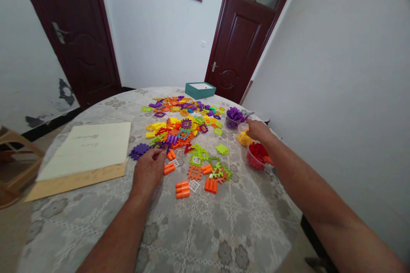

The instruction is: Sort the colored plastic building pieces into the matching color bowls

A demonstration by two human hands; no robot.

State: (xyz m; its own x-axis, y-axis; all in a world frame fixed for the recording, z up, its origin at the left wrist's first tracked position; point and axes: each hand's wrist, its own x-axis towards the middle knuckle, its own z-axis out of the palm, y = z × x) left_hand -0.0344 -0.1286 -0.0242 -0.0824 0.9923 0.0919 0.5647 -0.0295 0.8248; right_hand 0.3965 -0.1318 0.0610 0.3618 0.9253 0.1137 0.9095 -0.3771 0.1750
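Observation:
My left hand (151,165) rests low over the table with thumb and fingertips pinched together at a purple plastic building piece (168,148). Just left of it lie dark purple gear-shaped pieces (139,151). Stretched out to the right, my right hand (258,130) hangs above the tubs, fingers curled; what they hold, if anything, is hidden. Its fingertips are close to a clear tub of purple pieces (236,115). Partly under this hand is a tub of yellow pieces (243,138), and nearer to me stands a tub of red pieces (258,154).
A mixed heap of plastic building pieces (182,130) spreads over the table's middle. Orange tube pieces (183,189) lie closer. Left are a paper sheet (89,147) and brown cardboard (77,181). A green box (200,90) stands at the far edge, a chair (16,158) at left.

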